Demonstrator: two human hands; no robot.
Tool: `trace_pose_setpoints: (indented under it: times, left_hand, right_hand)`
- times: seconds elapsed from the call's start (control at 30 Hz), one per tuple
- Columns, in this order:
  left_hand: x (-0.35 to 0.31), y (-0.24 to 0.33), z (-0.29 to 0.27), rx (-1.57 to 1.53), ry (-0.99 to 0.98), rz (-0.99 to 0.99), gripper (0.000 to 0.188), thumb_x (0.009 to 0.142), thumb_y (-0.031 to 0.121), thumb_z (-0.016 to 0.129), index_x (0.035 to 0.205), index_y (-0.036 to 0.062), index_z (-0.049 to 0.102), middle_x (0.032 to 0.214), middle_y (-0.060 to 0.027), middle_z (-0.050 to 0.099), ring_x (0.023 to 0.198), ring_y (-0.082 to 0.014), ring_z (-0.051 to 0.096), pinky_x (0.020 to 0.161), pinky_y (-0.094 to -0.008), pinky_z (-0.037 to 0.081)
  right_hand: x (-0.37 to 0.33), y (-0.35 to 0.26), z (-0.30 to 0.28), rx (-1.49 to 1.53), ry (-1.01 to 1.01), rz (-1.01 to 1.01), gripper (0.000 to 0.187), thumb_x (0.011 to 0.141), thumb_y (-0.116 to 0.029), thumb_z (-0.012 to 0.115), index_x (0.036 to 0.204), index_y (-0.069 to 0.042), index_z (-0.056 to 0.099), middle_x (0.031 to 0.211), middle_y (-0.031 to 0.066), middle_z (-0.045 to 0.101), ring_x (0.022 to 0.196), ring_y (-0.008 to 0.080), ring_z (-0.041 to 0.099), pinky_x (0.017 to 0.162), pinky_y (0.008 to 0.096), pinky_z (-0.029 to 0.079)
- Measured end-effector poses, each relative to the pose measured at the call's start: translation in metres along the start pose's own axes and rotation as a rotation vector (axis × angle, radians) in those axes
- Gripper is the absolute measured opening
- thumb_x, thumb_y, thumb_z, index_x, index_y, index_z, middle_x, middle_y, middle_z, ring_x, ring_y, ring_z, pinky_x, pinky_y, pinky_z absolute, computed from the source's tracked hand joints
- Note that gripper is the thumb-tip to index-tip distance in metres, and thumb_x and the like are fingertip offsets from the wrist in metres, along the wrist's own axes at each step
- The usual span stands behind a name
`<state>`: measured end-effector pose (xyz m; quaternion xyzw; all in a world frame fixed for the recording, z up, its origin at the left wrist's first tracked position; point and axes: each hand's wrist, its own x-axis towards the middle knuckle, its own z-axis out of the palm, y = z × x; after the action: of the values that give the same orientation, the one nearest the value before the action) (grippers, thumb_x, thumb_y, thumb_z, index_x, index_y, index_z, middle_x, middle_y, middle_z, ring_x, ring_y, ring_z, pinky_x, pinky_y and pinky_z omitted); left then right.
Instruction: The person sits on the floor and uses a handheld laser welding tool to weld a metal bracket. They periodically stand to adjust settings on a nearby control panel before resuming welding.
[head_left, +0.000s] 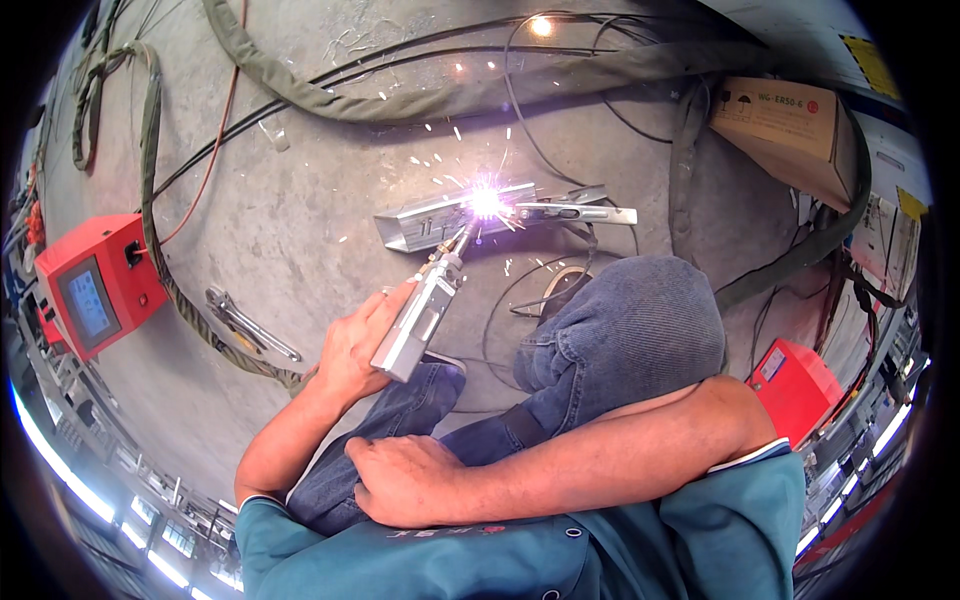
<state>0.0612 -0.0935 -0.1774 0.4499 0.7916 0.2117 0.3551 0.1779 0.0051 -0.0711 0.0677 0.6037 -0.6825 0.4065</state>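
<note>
My left hand is closed around the silver body of a welding gun. Its nozzle points away from me at a grey metal channel lying on the floor. Where the tip meets the metal there is a bright white-violet arc, with sparks flying around it; the glare hides the joint itself. A silver clamp sits at the channel's right end, its jaws partly lost in the glare. Across my lap lies my right forearm, and my right hand rests with curled fingers, no object showing in it.
A red machine with a screen stands at left, near a wrench on the floor. Thick sheathed hoses and thin cables cross the far floor. At right are a cardboard box and another red box. My bent knee is close by.
</note>
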Motion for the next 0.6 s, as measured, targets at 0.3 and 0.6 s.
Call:
trace_pose_setpoints:
  times: [0.3, 0.6]
  left_hand:
    - [-0.001, 0.001, -0.002, 0.012, -0.009, -0.009, 0.075, 0.079, 0.015, 0.077, 0.149, 0.0092, 0.050, 0.088, -0.0127, 0.061, 0.072, -0.0365, 0.067, 0.058, -0.0462, 0.056]
    - [-0.004, 0.010, -0.013, -0.030, 0.020, 0.047, 0.070, 0.079, 0.013, 0.076, 0.145, 0.0058, 0.054, 0.104, -0.0156, 0.068, 0.081, -0.0367, 0.070, 0.064, -0.0446, 0.058]
  right_hand:
    - [0.000, -0.001, -0.003, -0.009, -0.004, 0.007, 0.032, 0.090, -0.022, 0.062, 0.107, 0.005, 0.055, 0.090, 0.0259, 0.071, 0.090, 0.0445, 0.071, 0.080, 0.0585, 0.056]
    - [0.001, 0.000, 0.000, -0.014, 0.013, -0.005, 0.030, 0.089, -0.021, 0.061, 0.104, 0.004, 0.055, 0.089, 0.0253, 0.071, 0.089, 0.0446, 0.071, 0.080, 0.0582, 0.057]
